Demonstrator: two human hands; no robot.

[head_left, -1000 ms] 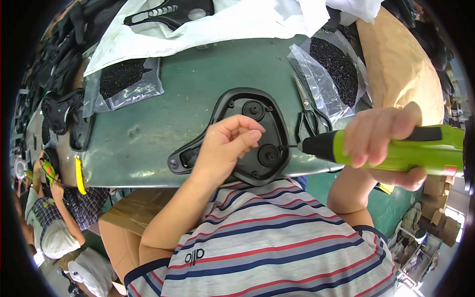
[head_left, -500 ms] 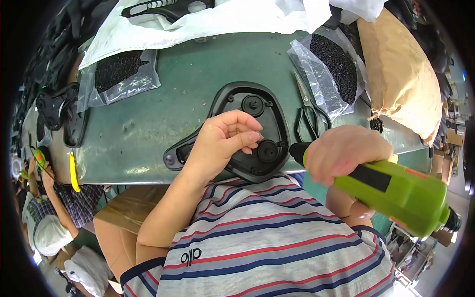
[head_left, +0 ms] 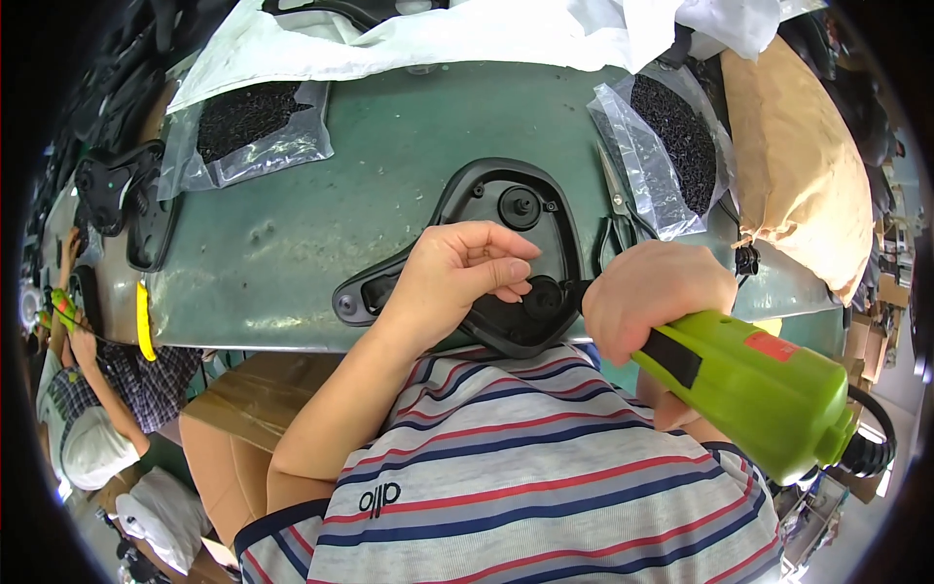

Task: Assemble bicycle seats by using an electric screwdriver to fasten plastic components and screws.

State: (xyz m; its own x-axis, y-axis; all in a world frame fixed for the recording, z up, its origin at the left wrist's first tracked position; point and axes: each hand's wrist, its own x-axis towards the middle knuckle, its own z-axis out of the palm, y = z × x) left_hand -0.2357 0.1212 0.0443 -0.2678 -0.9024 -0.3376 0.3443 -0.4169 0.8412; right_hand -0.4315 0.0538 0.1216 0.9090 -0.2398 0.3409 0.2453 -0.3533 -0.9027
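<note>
A black plastic shell (head_left: 449, 207), wide at one end with a narrow arm toward the left, lies at the table's near edge. Over its middle is my left hand (head_left: 465, 268), thumb drawn against curled fingers; anything between them is hidden. My right hand (head_left: 657, 297) wraps around a green electric screwdriver (head_left: 754, 394), held tilted with its nose toward the shell's right rim. The hand covers much of the nose, and the bit cannot be made out. Inside the shell are two round bosses, one (head_left: 520, 206) at the far side and another (head_left: 543, 297) beside my left fingertips.
Scissors (head_left: 615, 190) lie right of the shell. Clear bags of small black pieces rest at the left (head_left: 243, 127) and right (head_left: 676, 146). Beyond are a white sheet (head_left: 438, 44) and brown sack (head_left: 798, 165). Black parts (head_left: 122, 195) and another person (head_left: 97, 428) are at left.
My right hand has brought the screwdriver leftward, so its nose is closer to the shell's right rim. My left hand keeps about the same place over the shell. The view has shifted slightly.
</note>
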